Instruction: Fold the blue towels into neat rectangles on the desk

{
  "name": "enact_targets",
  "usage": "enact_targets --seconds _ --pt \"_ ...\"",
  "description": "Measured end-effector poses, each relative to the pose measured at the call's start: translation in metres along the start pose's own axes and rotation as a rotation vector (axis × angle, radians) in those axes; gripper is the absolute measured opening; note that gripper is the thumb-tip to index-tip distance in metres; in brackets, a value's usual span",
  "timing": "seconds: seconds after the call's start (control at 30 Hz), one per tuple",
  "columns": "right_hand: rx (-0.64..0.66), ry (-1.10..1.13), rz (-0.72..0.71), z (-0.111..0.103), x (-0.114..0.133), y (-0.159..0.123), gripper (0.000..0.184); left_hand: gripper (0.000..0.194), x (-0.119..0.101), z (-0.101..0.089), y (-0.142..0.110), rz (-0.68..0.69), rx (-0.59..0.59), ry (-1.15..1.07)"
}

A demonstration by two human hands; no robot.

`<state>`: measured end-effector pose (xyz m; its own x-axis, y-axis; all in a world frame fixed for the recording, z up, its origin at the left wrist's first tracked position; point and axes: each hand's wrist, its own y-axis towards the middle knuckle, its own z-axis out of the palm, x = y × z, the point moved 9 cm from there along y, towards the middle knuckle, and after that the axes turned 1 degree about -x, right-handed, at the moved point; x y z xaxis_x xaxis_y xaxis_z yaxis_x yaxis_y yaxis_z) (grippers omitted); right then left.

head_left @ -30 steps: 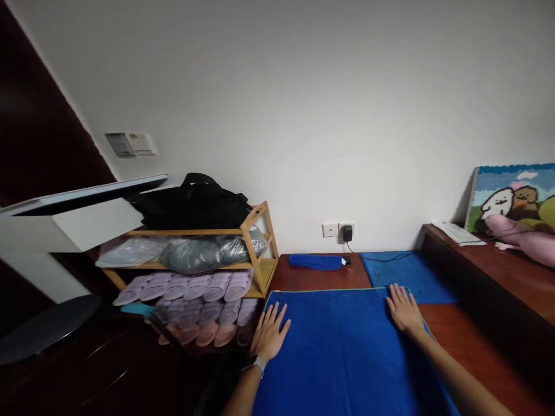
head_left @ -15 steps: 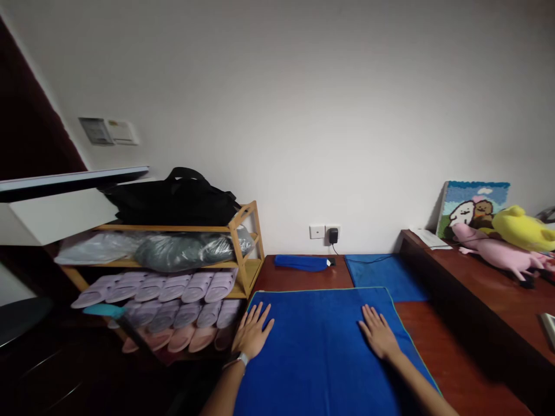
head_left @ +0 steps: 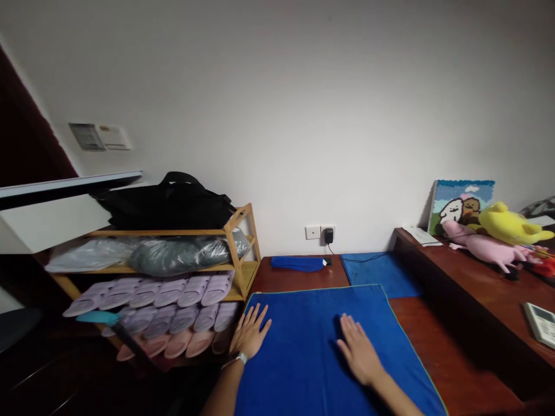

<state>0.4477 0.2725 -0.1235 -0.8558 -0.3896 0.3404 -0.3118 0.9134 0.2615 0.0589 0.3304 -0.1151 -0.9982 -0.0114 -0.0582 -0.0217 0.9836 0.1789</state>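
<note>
A blue cloth with a thin light-green edge lies spread on the reddish-brown wooden table. My left hand rests flat at its left edge, fingers spread, a watch on the wrist. Over the middle-right part of the cloth is my right hand, its fingers stretched out and holding nothing. A shadow shows beside the right hand; I cannot tell whether it touches the cloth. Behind the cloth, a folded blue cloth lies near the wall, and another blue cloth lies flat to its right.
At left a wooden rack holds several slippers, plastic-wrapped items and a black bag. A black plug with a cord sits in the wall socket. On the raised right ledge are plush toys, a picture and a calculator.
My right hand has moved left from near the cloth's right edge toward its middle. My left hand stays at the left edge. The view has turned slightly right.
</note>
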Motion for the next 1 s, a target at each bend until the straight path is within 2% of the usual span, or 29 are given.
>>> enact_targets --seconds 0.07,0.1,0.17,0.23,0.37,0.43,0.47,0.53,0.6,0.73,0.8,0.87,1.0 --pt "0.057 0.045 -0.079 0.022 0.048 -0.002 0.067 0.062 0.000 0.001 0.000 0.001 0.000 0.002" --pt "0.080 0.052 -0.088 0.029 0.060 -0.004 0.067 0.063 0.001 0.001 0.000 0.001 0.002 0.001" --pt "0.106 0.043 -0.047 0.030 0.056 -0.010 0.069 0.063 0.001 0.003 0.001 0.004 0.003 0.003" --pt "0.112 0.008 0.044 0.017 0.019 -0.021 0.071 0.063 0.003 0.004 0.002 0.007 -0.004 0.004" --pt "0.101 -0.117 0.279 -0.026 -0.104 -0.060 0.073 0.064 0.005 0.009 0.005 0.015 -0.018 -0.013" --pt "0.111 -0.167 0.372 -0.043 -0.158 -0.081 0.075 0.064 0.006 0.012 0.006 0.014 -0.013 -0.016" --pt "0.111 -0.179 0.398 -0.048 -0.177 -0.090 0.076 0.063 0.006 0.012 0.006 0.011 -0.013 -0.016" --pt "0.091 -0.185 0.412 -0.054 -0.197 -0.100 0.076 0.062 0.006 0.010 0.006 0.010 -0.028 -0.023" --pt "0.055 -0.181 0.400 -0.056 -0.201 -0.102 0.075 0.060 0.006 0.001 0.006 0.014 -0.071 -0.043" --pt "0.047 -0.164 0.401 -0.052 -0.196 -0.101 0.073 0.055 0.000 -0.031 -0.001 0.036 -0.206 -0.083" --pt "0.057 -0.165 0.386 -0.050 -0.195 -0.100 0.073 0.053 -0.011 -0.038 -0.013 0.070 -0.191 -0.092" --pt "0.060 -0.170 0.370 -0.049 -0.196 -0.100 0.074 0.052 -0.024 -0.032 -0.035 0.097 -0.107 -0.090" --pt "0.045 -0.161 0.378 -0.046 -0.202 -0.102 0.076 0.058 -0.037 -0.006 -0.100 0.112 0.032 -0.067"
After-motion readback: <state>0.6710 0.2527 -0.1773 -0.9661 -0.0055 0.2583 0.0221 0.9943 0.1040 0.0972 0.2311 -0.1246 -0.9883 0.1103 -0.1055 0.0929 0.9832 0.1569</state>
